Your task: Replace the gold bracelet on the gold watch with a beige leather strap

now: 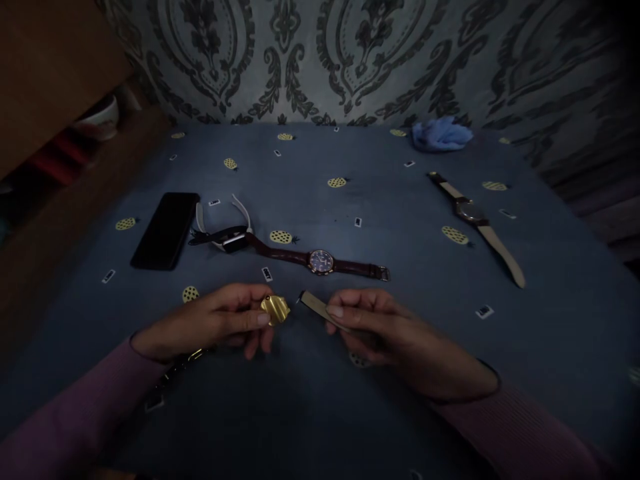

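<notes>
A gold-coloured watch case [275,310] is pinched between the thumb and fingers of my left hand [230,320]. In my right hand [375,323] is a beige and dark watch strap [315,305], its free end pointing toward the case. A small gap separates the strap end from the case. Just beyond my hands lies a watch with a dark red strap [321,261], face up. Its strap reaches a smartwatch with a pale band [234,241]. Under my left wrist, a shiny gold and dark item [195,357] is partly hidden.
A black phone [165,230] lies at the left. Another watch [469,210] with a beige-lined strap lies at the right, with a crumpled blue cloth [441,135] behind it. A wooden shelf [80,180] borders the blue pineapple-print tablecloth [320,207]; a patterned wall stands behind.
</notes>
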